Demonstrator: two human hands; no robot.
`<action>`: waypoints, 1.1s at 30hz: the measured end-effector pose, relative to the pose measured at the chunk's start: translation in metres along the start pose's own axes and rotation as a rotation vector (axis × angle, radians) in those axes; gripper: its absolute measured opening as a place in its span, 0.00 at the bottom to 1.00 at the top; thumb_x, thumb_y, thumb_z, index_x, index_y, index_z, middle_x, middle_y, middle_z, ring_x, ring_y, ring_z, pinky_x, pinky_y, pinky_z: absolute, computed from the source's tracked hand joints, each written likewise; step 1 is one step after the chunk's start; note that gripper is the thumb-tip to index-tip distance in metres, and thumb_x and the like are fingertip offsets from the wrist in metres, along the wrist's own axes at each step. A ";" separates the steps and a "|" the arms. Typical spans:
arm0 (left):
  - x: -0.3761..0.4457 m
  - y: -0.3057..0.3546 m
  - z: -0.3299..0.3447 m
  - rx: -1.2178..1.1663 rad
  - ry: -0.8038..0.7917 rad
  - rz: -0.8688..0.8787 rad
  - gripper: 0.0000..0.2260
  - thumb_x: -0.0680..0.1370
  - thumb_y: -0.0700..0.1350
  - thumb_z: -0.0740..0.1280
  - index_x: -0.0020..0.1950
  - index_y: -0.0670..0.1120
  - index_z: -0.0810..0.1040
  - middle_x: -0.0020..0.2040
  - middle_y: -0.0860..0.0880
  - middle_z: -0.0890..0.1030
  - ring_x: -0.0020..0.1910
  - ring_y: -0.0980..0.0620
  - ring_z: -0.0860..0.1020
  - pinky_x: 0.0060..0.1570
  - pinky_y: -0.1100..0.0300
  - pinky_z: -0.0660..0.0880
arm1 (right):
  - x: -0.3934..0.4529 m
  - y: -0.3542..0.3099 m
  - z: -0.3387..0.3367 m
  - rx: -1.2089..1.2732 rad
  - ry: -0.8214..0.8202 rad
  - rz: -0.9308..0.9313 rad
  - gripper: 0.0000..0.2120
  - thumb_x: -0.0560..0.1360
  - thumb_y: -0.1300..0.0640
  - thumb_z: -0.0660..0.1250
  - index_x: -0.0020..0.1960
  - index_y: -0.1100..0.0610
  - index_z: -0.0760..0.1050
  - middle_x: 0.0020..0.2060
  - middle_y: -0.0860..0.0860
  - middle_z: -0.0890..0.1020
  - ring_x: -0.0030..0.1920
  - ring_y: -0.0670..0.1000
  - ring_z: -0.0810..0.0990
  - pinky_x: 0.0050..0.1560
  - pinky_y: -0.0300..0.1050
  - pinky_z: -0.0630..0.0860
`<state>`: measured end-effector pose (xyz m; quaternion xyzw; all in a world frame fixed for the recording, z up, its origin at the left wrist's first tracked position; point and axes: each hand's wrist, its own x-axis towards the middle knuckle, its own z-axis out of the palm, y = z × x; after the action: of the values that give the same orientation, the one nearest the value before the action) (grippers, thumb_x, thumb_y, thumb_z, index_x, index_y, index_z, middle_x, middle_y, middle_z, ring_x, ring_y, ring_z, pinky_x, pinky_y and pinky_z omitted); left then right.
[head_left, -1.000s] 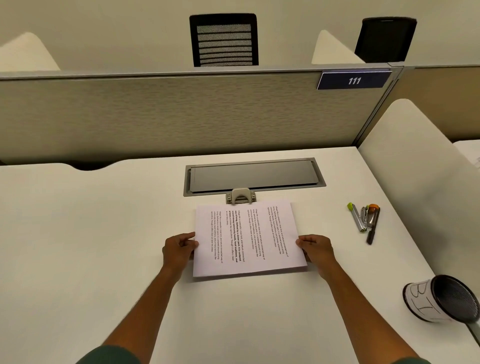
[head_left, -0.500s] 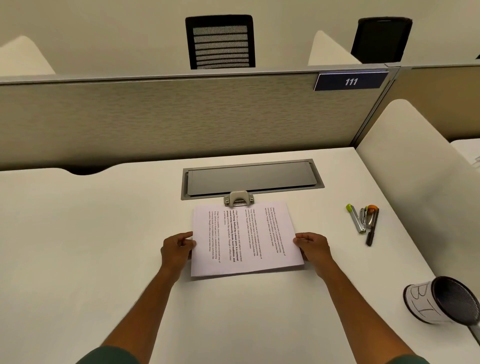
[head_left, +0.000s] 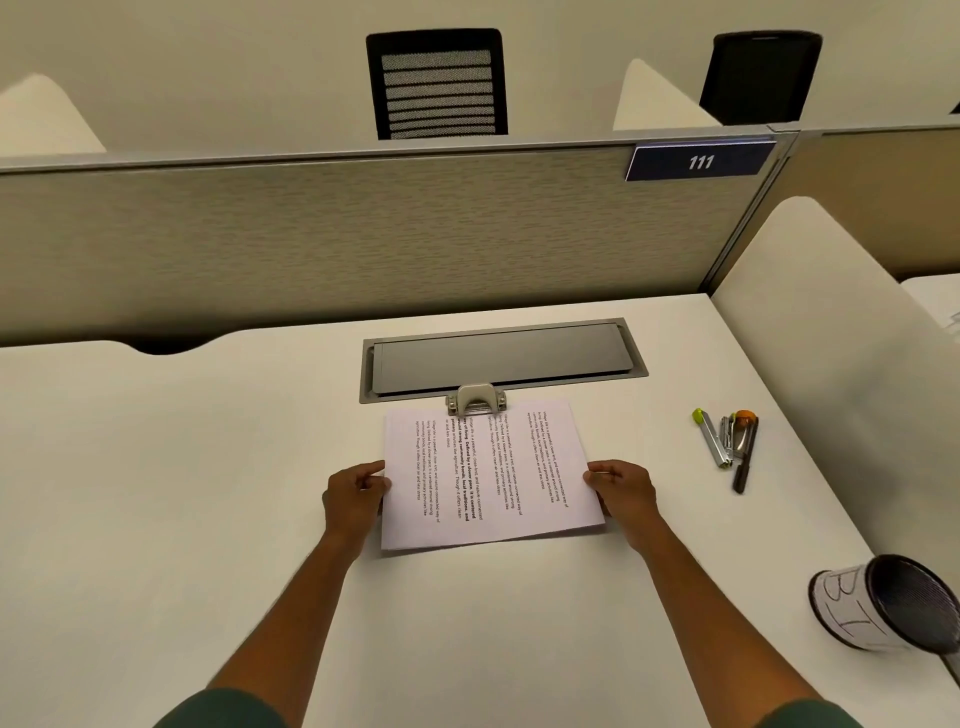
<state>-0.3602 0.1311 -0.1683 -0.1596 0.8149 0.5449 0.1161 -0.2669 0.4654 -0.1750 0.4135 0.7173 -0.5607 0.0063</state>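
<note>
Feeding a paper stack (head_left: 488, 473) into a hole punch (head_left: 476, 399), by the look of it. Pinching one side edge in the left grip (head_left: 356, 493) and the opposite edge in the right grip (head_left: 621, 491), both clenched on the paper, with the stack lying flat on the table (head_left: 208, 467) between the two. Just ahead of both grips and midway between them: the punch, meeting the stack's far edge.

Next, most likely: sliding the stack forward until stopped, squaring it, then freeing one grip to press the lever. Calls for keeping the sheets aligned and the edge centred.

Hard to tell whether already seated in the punch's slot or merely butted against it. Fingertips beneath the paper hidden. No counting the sheets, no reading the print.

Well outside the right grip: small desk tools (head_left: 730, 441), too small to sort out. Nearer the body on that side: a tipped mesh cup (head_left: 883, 603), cut off by the frame.
</note>
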 end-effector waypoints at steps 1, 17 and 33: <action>0.000 0.000 0.000 0.004 0.003 -0.001 0.13 0.76 0.35 0.69 0.61 0.39 0.80 0.56 0.41 0.82 0.49 0.39 0.81 0.53 0.46 0.81 | 0.000 0.000 0.000 -0.007 0.003 -0.005 0.04 0.73 0.60 0.71 0.47 0.54 0.81 0.46 0.54 0.85 0.48 0.55 0.83 0.54 0.54 0.81; -0.005 0.007 0.004 0.065 -0.022 0.007 0.18 0.76 0.36 0.70 0.66 0.40 0.76 0.52 0.40 0.84 0.51 0.42 0.80 0.61 0.45 0.76 | -0.005 -0.008 0.005 -0.193 -0.003 -0.102 0.16 0.77 0.56 0.67 0.65 0.56 0.77 0.61 0.54 0.80 0.61 0.56 0.78 0.64 0.50 0.74; -0.009 0.012 0.005 0.074 -0.044 -0.005 0.20 0.77 0.37 0.69 0.69 0.40 0.74 0.56 0.40 0.82 0.53 0.41 0.80 0.61 0.42 0.76 | -0.008 -0.011 0.006 -0.212 -0.018 -0.109 0.17 0.78 0.55 0.65 0.67 0.56 0.75 0.65 0.53 0.78 0.63 0.56 0.76 0.65 0.49 0.72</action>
<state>-0.3567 0.1410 -0.1566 -0.1452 0.8315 0.5173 0.1411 -0.2712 0.4557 -0.1646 0.3660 0.7939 -0.4848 0.0258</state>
